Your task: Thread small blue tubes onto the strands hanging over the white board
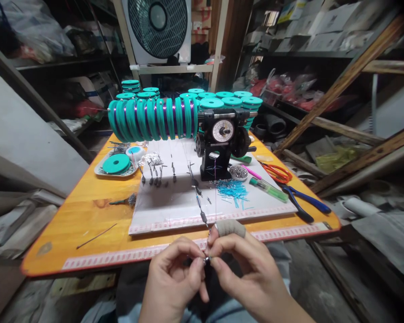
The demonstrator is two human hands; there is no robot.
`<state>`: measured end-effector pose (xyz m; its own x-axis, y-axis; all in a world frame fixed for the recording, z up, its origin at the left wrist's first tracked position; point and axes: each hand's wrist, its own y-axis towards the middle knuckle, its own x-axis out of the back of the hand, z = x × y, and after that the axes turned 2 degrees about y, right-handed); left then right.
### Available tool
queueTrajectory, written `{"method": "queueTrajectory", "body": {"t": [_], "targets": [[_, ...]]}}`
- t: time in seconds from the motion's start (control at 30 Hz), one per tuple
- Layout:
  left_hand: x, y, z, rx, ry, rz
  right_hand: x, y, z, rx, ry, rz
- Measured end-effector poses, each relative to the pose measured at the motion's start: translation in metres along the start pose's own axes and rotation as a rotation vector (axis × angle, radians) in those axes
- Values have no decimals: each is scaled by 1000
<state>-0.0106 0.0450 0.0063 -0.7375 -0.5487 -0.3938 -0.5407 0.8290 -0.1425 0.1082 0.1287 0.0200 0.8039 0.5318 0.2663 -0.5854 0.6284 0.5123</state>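
Observation:
My left hand (178,273) and my right hand (245,264) meet at the table's front edge, fingertips pinched together. Between them is a small shiny metal piece (207,260), too small to name and partly covered by fingers. Grey tape wraps one finger of my right hand. A thin line strung with dark, sinker-like weights (203,217) runs from the white board (175,211) down to my fingers. Above, a thread hangs from the black winding machine (217,157) toward my right hand. Similar dark weights (158,181) hang or lie in a row further left.
Teal spools (151,119) wound with purple line extend left from the machine. Blue tubes (234,190), a dish of metal bits (238,172), a green tube (268,189), blue-handled pliers (306,202) and orange-handled scissors (278,172) lie right. A tray (103,170) holds a teal spool.

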Motion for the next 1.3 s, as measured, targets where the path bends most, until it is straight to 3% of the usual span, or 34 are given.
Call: {"method": "queueTrajectory", "body": {"t": [0.33,0.53,0.6,0.73,0.83,1.0,1.17,1.3], "targets": [[1,-1,2,-8,-21,22,1,0,0,-10,-29,27],[3,-3,-8,-6,115,-30,1,4,3,37,-151,42],[7,-2,-10,-79,196,-57,-1,3,2,98,-188,44],[13,-1,-12,-384,539,46,-4,-4,-4,241,-378,42],[13,-2,-9,-482,585,20,-5,-8,-6,347,-527,29],[21,-4,-10,-506,492,-84,-2,-9,-5,243,-406,14],[40,0,-20,-795,880,78,2,-10,-2,228,-386,29],[42,0,-24,-960,1009,97,0,-10,-1,256,-383,32]]}}
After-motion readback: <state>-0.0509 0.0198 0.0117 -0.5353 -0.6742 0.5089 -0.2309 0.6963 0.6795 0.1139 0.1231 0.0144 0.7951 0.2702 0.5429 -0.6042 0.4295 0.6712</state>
